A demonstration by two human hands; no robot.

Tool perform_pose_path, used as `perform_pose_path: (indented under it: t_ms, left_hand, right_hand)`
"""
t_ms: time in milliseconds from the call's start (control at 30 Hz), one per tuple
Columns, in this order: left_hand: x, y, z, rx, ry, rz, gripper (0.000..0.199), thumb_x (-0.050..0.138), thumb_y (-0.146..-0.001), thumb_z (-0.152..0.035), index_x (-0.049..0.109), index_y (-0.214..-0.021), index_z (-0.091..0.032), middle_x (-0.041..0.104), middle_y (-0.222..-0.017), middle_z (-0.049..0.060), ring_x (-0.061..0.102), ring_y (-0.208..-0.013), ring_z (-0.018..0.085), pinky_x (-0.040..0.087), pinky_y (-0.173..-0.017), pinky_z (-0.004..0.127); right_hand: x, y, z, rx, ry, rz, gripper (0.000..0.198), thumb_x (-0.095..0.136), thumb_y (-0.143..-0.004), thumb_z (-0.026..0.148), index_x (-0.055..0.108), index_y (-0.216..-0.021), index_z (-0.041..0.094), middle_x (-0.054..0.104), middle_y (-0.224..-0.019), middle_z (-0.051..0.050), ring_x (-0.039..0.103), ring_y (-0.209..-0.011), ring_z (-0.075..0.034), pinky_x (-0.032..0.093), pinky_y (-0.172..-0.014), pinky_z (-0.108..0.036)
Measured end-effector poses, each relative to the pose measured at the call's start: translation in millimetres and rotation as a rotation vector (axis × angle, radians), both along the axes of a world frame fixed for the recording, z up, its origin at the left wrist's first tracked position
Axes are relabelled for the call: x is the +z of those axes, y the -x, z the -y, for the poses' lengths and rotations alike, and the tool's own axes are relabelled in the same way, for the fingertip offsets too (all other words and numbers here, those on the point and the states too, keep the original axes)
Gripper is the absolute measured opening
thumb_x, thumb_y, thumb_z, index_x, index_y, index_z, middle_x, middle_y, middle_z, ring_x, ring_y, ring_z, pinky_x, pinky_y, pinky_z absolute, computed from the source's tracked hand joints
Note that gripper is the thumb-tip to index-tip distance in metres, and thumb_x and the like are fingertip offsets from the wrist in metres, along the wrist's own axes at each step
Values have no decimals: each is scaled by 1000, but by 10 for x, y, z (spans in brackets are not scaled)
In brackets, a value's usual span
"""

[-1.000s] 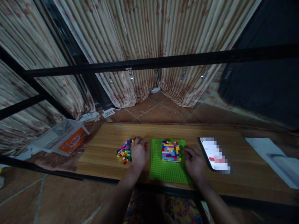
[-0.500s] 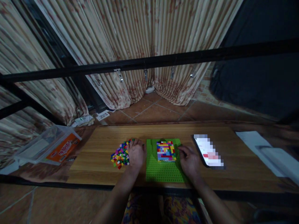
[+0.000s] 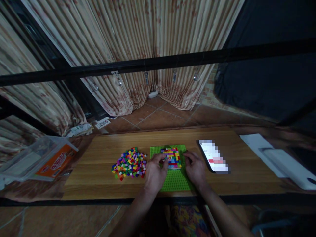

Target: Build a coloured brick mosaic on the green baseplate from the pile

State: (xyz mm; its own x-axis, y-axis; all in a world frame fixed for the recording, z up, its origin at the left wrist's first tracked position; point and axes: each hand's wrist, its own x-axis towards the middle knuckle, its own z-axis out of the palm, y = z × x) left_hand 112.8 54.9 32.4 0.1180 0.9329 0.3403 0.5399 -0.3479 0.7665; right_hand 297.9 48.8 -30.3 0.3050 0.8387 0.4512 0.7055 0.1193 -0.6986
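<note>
While my left hand (image 3: 155,171) pinches a small brick at the block stack (image 3: 171,157), my right hand (image 3: 195,168) rests curled on the green baseplate (image 3: 174,180), grip unclear.

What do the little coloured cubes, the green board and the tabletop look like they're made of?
The pile of cubes looks like moulded plastic: bright, solid colours and sharp edges. The green board seems to be plastic too, its even surface finely dotted as if studded. The tabletop shows brown grain lines with a smooth, slightly glossy finish, so wood or a wood-look laminate; the picture cannot settle which.
</note>
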Motion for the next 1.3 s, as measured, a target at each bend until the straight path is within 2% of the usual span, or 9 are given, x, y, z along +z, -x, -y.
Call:
perform_pose_path:
  t_ms: [200, 467, 600, 733, 1000, 1133, 1300]
  left_hand:
    - [-18, -51, -26, -7, 57, -11, 15, 57, -81, -15, 66, -92, -20, 70, -86, 2, 66, -77, 14, 52, -71, 25]
    - [-5, -63, -4, -36, 22, -120, 21, 51, -87, -15, 64, -103, -21, 72, -97, 3, 68, -86, 17, 53, -77, 28]
    - [-9, -47, 7, -44, -9, -200, 19, 50, -90, -17, 66, -100, -23, 71, -94, 3, 67, -86, 17, 52, -78, 29]
    - [2, -53, -13, -60, -27, -138, 18, 52, -90, -17, 69, -94, -23, 69, -96, 2, 65, -88, 15, 51, -79, 28]
    - [-114, -108, -56, 99, -38, -81, 11, 69, -79, -18, 75, -82, -27, 70, -93, 1, 61, -94, 20, 45, -91, 40]
    - [-157, -123, -76, 118, -30, -24, 10, 70, -77, -17, 74, -78, -26, 69, -91, 1, 60, -93, 19, 44, -90, 39]
    - [-124, -139, -95, 125, -27, -30, 9, 70, -76, -15, 71, -76, -24, 68, -89, 1, 60, -93, 20, 43, -89, 39]
  right_hand:
    - [21, 18, -1, 6, 5, -29, 25, 44, -84, 21, 69, -86, 19, 68, -93, -9, 63, -88, -22, 51, -81, -35]
    - [29, 27, 11, 8, 11, -21, 24, 44, -84, 20, 68, -87, 19, 68, -95, -8, 63, -88, -21, 50, -81, -35]
    - [25, 31, 9, -2, 9, -16, 25, 44, -84, 20, 68, -87, 20, 68, -95, -8, 63, -89, -21, 51, -81, -35]
    - [16, 34, 6, -7, 1, -4, 25, 44, -84, 19, 69, -87, 19, 68, -94, -8, 64, -88, -21, 51, -80, -34]
    - [17, 32, 2, -13, -11, 11, 24, 45, -83, 19, 69, -86, 21, 69, -92, -7, 64, -86, -21, 52, -78, -33]
    - [23, 39, 5, -1, -17, -5, 25, 44, -83, 19, 69, -86, 21, 69, -93, -7, 64, -87, -21, 52, -79, -34]
    - [20, 42, 3, -10, -15, -18, 25, 45, -83, 20, 69, -86, 20, 68, -93, -8, 64, -87, -22, 52, -80, -34]
